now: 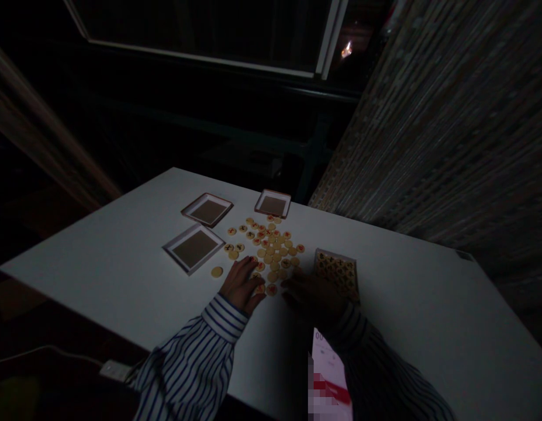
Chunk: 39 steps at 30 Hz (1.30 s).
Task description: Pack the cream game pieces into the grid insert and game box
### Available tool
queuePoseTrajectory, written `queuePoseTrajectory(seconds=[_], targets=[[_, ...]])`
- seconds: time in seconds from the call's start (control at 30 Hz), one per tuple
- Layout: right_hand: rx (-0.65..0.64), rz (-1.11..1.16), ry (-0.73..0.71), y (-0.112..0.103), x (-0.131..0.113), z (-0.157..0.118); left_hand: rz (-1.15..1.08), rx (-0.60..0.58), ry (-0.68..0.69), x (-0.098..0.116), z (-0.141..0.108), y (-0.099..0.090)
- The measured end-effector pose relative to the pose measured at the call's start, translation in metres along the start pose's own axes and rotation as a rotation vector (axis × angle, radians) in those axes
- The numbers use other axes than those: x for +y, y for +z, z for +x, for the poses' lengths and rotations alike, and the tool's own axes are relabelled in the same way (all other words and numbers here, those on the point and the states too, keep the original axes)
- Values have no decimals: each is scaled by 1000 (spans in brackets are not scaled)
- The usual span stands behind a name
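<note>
Round wooden pieces [276, 256], some marked in red or black and others plain, lie scattered mid-table. At their near left edge is my left hand [241, 285], its fingers spread and touching or just over several pieces. My right hand [313, 294] is in dark shadow at the near right of the pieces; its fingers reach toward them, and whether they hold one is hidden. Just beyond my right hand, a box [357, 270] holds rows of pieces with black marks, partly covered by the hand.
Three shallow open trays or lids stand on the white table [406, 280]: one at left [168, 250], one behind it [185, 209], one at the back [289, 206]. A lit screen [330, 374] is below my right wrist. Stringed curtains hang at right.
</note>
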State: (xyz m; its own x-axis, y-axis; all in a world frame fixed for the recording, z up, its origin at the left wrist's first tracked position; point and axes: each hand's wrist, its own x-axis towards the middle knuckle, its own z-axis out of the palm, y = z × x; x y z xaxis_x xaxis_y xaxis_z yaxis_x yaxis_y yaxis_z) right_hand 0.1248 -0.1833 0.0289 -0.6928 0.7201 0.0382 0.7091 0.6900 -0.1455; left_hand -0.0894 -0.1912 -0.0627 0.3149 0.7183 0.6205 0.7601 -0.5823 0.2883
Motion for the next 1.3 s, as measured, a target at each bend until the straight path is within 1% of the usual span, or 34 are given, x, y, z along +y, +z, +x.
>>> queuePoseTrajectory(seconds=[0.17, 0.33, 0.5, 0.63, 0.73, 0.93, 1.07, 1.13, 1.23, 1.3], targets=[[18, 9, -2, -3, -1, 0, -18, 0, -6, 2, 2, -2], [0, 7, -5, -2, 1, -1, -5, 40, -6, 6, 5, -6], [37, -30, -5, 1, 3, -2, -16, 55, -6, 8, 7, -10], [32, -36, -13, 2, 3, -2, -34, 63, -21, 9, 8, -11], [55, -12, -29, 3, 4, -3, -43, 64, -22, 10, 8, -11], [58, -16, -21, -1, 3, -3, -42, 59, -51, 10, 7, -12], [44, -19, -18, -2, 3, -3, -29, 60, 3, 8, 8, -13], [38, -21, -16, -2, 3, -3, -32, 79, 16, 8, 9, -13], [46, -24, -21, -2, 3, -4, -47, 129, -10, 11, 10, -12], [68, -29, -16, -1, 2, -5, -52, 128, -24, 12, 10, -12]])
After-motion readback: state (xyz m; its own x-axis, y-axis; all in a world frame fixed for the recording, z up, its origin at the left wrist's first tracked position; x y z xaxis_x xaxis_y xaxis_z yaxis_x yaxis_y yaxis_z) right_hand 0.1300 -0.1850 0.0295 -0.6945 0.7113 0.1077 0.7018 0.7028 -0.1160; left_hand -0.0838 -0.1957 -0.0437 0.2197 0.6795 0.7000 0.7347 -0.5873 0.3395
